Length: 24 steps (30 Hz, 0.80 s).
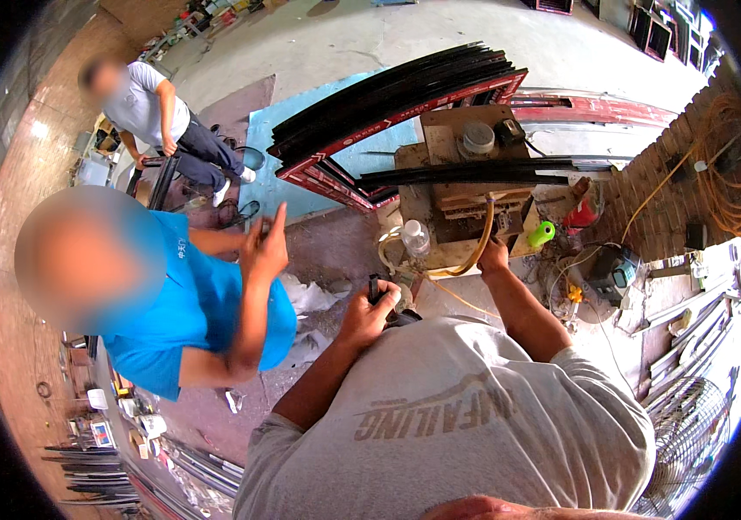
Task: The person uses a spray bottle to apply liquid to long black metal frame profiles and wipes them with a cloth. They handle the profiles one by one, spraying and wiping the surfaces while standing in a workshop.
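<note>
My left hand [369, 315] is closed around a short black piece [375, 289] that sticks up past the thumb; its kind is too small to make out. To the right, my right hand [494, 256] reaches to the front of a grimy bench machine [474, 206], beside a curved yellow hose [480, 246]. The fingertips there are hidden against dark metal, so their grip does not show. Long black strips [466, 172] lie across the machine. Between my hands stands a clear plastic bottle [416, 238] with a white cap.
A co-worker in blue [214, 303] stands close on my left, hands raised. Another person [158, 113] stands farther back. Stacked black-and-red frames [388, 113] rise beyond the machine. A green bottle [542, 233], cables and a wire fan guard [687, 425] are on the right.
</note>
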Motion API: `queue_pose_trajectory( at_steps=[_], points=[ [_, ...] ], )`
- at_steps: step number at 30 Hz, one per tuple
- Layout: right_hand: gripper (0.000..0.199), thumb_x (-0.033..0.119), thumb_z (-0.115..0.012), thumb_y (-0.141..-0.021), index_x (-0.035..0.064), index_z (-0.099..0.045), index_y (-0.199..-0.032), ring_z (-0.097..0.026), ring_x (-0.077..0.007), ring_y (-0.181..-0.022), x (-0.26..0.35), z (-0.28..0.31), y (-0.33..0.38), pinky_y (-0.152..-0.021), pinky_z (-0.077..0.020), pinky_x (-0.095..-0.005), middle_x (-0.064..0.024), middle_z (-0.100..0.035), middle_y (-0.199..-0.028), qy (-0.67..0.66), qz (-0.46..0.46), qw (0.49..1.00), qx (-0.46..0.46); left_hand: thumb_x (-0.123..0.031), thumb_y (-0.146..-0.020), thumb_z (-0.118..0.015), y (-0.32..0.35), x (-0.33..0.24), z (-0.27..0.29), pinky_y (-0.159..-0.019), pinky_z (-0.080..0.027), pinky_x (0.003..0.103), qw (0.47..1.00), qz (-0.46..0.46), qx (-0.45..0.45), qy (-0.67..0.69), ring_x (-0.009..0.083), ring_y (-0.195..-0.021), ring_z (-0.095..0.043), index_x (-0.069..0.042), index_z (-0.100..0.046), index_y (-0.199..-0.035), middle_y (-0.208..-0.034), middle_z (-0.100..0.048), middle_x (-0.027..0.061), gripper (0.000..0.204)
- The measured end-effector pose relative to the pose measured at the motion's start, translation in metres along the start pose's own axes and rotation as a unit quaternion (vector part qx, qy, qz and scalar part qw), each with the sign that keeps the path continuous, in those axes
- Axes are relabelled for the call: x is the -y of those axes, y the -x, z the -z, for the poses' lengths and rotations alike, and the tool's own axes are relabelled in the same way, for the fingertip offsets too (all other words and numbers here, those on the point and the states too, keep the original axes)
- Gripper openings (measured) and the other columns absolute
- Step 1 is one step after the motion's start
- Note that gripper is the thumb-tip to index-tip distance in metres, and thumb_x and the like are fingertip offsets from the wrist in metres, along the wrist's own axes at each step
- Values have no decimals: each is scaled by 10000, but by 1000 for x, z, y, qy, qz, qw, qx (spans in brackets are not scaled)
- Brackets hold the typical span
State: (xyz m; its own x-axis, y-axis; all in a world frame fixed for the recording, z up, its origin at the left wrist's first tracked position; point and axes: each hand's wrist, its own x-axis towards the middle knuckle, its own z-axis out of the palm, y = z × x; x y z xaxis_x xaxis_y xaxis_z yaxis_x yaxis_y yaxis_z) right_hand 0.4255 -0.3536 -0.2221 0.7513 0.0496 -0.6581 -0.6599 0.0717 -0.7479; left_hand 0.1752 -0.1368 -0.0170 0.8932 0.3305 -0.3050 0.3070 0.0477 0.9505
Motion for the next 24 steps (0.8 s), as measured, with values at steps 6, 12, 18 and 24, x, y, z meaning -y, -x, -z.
queue_pose_trajectory(
  at_steps=[6,12,18,24],
  points=[
    [291,288,-564,-1016,64,-682,-1159,-599,-203,-613,-14,4,-20,-525,-468,-371,-63,-651,-772,47,10,994,102,-200,-995,-657,2,-6,5,-648,-454,270,999,-17,-15,-29,59,-712,-539,-67,-676,-992,-789,-603,-59,135],
    [95,173,-568,-970,141,-628,-1036,-521,-183,-517,-8,0,-17,-438,-370,-336,-24,-584,-718,-55,7,996,65,-225,-1007,-643,-9,4,7,-725,-471,287,994,-85,6,-67,88,-779,-552,-69,-658,-991,-844,-610,-34,157],
    [54,183,-597,-945,177,-638,-980,-460,-136,-430,6,3,2,-362,-278,-301,21,-579,-686,-75,-38,996,37,-221,-1010,-628,5,-18,3,-765,-473,303,999,-6,8,-43,97,-829,-553,-50,-639,-998,-845,-603,-12,171],
    [82,169,-654,-913,238,-614,-931,-465,-127,-441,-3,15,-20,-361,-290,-265,38,-546,-665,-83,-63,994,44,-251,-1019,-611,9,-11,2,-697,-433,283,997,-72,20,-21,73,-764,-508,-94,-632,-988,-833,-568,-49,161]
  ],
)
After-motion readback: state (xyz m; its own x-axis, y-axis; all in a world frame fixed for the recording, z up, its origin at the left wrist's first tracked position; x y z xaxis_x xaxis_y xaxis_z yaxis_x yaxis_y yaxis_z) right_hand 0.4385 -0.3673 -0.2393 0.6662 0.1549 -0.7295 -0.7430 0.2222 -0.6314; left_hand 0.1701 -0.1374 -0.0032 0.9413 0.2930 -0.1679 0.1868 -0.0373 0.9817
